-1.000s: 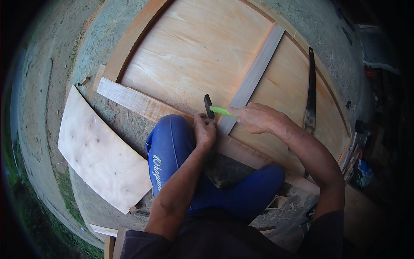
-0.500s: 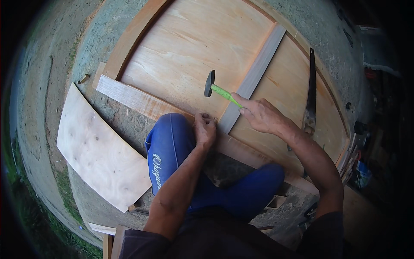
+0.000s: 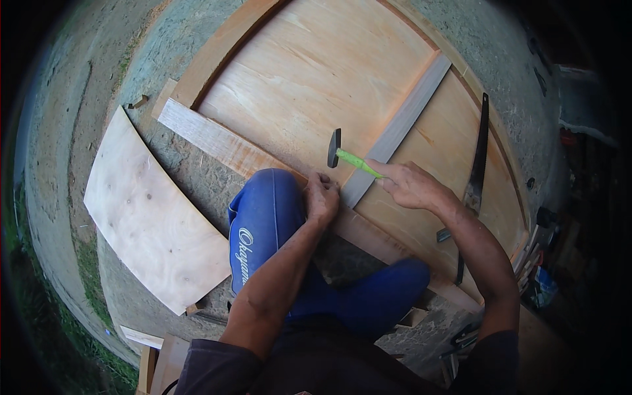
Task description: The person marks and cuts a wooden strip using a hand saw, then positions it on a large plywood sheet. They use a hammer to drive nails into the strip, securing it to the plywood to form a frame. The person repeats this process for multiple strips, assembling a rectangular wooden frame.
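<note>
My right hand (image 3: 415, 184) is wrapped round the green handle of a hammer (image 3: 352, 160). Its dark head is raised over a framed plywood panel (image 3: 316, 79), just beyond my left hand (image 3: 322, 197). The left fingers are pinched together on the near wooden rail (image 3: 217, 141), close to where a pale cross batten (image 3: 395, 131) meets it. Whatever they hold is too small or hidden to make out. My bent blue-clad knee (image 3: 270, 197) presses up beside the left hand. A handsaw (image 3: 479, 145) lies on the panel to the right of my right hand.
A loose curved plywood sheet (image 3: 151, 210) lies at the left on the concrete. A small wood block (image 3: 138, 101) is near its far tip. Wood pieces (image 3: 148, 368) stand at lower left. A metal-ended tool (image 3: 444, 234) lies under my right forearm. Dim clutter fills the right edge.
The whole view has shifted a little. The hammer head has come slightly down toward my left hand, which stays pinched at the same spot on the rail.
</note>
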`<state>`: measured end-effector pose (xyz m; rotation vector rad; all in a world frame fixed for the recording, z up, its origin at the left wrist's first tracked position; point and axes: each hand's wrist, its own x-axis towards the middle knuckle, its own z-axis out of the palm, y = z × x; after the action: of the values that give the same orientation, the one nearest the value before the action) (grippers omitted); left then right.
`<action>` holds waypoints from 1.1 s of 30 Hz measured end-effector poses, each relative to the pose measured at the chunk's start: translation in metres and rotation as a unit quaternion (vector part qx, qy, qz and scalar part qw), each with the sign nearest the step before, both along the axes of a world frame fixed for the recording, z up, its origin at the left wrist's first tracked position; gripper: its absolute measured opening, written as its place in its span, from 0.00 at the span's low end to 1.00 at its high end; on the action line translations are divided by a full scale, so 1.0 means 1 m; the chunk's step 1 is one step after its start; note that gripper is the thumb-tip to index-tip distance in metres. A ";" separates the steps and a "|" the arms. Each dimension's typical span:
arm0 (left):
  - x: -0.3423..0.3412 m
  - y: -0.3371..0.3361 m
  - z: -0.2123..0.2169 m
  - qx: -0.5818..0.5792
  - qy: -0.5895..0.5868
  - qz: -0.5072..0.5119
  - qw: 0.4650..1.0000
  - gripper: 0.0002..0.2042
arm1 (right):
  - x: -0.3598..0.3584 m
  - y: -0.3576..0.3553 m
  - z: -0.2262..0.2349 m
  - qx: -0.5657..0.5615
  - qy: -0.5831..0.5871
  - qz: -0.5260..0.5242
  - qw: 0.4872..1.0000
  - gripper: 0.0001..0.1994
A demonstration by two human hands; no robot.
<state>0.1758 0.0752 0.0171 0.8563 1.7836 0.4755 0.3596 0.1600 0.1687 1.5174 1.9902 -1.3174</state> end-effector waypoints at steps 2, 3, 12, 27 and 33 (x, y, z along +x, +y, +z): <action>0.001 0.000 -0.002 0.004 0.003 0.013 1.000 0.12 | -0.007 -0.005 0.004 0.004 -0.010 -0.033 0.999 0.28; 0.003 0.001 -0.004 0.009 0.003 0.016 1.000 0.11 | -0.009 -0.007 0.007 0.009 -0.017 -0.053 0.998 0.28; -0.031 0.061 0.068 0.195 -0.170 0.107 0.960 0.33 | -0.009 -0.014 0.008 0.043 0.004 -0.077 0.996 0.27; -0.166 0.101 -0.033 0.227 0.393 -0.240 0.858 0.29 | 0.005 -0.020 0.012 0.044 0.034 -0.081 0.995 0.30; -0.159 0.103 -0.033 0.253 0.401 -0.241 0.847 0.28 | -0.002 -0.058 -0.008 -0.026 -0.066 0.014 0.997 0.29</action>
<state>0.0170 0.1778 -0.0162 2.0527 2.0825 0.2563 0.3579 0.1023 0.1602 1.5071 1.8740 -1.2159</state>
